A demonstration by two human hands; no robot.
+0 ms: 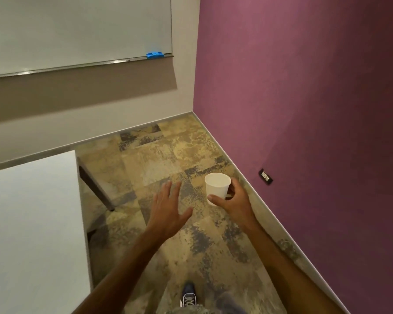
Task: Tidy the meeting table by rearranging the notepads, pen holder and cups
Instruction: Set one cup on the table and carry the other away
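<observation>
One cup: small white paper cup (217, 186) upright in right hand (233, 203), carried over patterned floor, likely so nothing spills
Left hand (168, 206): spread wide, empty; probably balancing
White table (32, 223): well left; apparent destination

White cup (217, 185), purple wall (304, 87), mottled tan-grey carpet (168, 159), blue eraser (155, 55)

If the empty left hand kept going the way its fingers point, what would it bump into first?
Probably nothing soon. The left hand is open, pointing forward over the floor toward the far wall. The table stays off to its left. Depth is hard to judge.
</observation>
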